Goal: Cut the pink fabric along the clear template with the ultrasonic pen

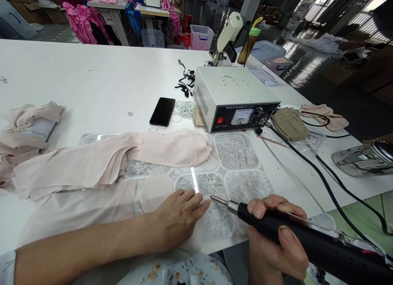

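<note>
My left hand lies palm down, pressing pale pink fabric onto a grey marble-patterned mat. Its fingers are stretched out and point to the right. Wrapped around a black ultrasonic handpiece, my right hand holds it tilted, with the thin metal tip beside my left fingertips. Whether the tip touches the cloth I cannot tell. Just beyond, a folded pink piece and a fanned stack of fabric pieces rest partly on the mat.
Behind the mat stands a generator box, its black cable running along the right. A phone, coiled cord, brown card templates and a glass mug lie about. More fabric is piled left.
</note>
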Demonstrator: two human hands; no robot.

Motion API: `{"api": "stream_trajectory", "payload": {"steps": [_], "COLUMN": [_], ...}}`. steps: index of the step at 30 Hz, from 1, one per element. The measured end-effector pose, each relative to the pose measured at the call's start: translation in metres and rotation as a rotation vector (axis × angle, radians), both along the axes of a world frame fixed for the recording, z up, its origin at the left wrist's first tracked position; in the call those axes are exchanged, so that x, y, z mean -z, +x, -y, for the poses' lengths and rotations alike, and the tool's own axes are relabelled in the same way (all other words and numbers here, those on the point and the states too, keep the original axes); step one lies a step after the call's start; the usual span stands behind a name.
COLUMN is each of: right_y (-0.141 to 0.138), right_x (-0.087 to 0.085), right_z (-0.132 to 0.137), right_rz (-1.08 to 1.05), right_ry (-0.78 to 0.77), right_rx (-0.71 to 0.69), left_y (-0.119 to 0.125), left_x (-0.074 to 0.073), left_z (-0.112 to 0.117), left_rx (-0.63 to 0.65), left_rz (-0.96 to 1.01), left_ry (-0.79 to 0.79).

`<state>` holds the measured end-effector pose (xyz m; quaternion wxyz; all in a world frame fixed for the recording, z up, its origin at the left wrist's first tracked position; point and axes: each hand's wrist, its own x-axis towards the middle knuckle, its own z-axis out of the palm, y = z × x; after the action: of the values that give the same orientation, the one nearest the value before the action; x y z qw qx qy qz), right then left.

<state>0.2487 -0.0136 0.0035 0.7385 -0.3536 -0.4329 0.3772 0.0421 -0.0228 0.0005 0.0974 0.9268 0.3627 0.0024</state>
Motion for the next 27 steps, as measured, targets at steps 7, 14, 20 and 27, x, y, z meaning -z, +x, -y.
{"api": "stream_trajectory", "payload": {"steps": [7,14,20,27], "right_y": [0.001,0.001,-0.005,-0.01], "right_x": [0.002,-0.003,-0.004,-0.004], "right_z": [-0.001,-0.001,0.0,0.0], "right_rz": [-0.02,-0.006,-0.04,-0.054], "right_ry": [0.019,0.013,0.008,0.007], "right_rx": [-0.017,-0.028,-0.058,-0.122], "left_y": [0.001,0.001,0.002,0.003], "left_x": [-0.001,0.0,-0.002,-0.003], "left_z": [0.0,0.002,0.002,0.002], "left_rx": [-0.007,-0.009,-0.016,-0.02], "left_rz": [0.003,-0.001,-0.005,-0.01], "left_ry": [-0.014,-0.012,-0.001,-0.014]}}
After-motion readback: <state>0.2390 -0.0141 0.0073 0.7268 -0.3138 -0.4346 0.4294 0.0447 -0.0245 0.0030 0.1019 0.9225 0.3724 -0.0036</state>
